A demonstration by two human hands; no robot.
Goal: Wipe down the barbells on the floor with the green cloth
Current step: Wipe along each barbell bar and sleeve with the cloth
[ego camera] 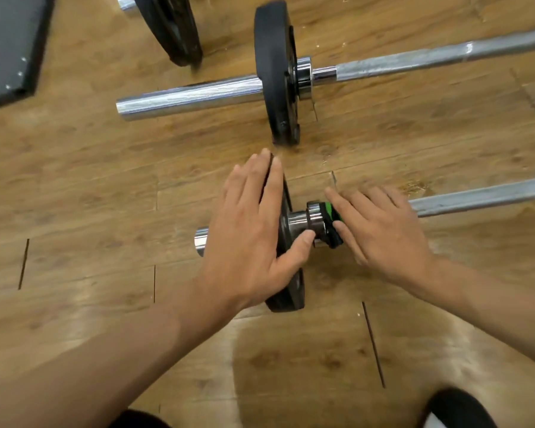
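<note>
The left hand (250, 230) was laid flat, fingers straight, on the plate (288, 296) of the near barbell (476, 197). The green cloth (331, 222) was pinched around its bar by the right hand (383, 233).

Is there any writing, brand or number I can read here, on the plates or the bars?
None can be read.
The near plate, mostly hidden by the left hand, and the far plate, edge-on and blurred, show no lettering.
The far bar and the green cloth at the right hand bear no visible marks.
</note>
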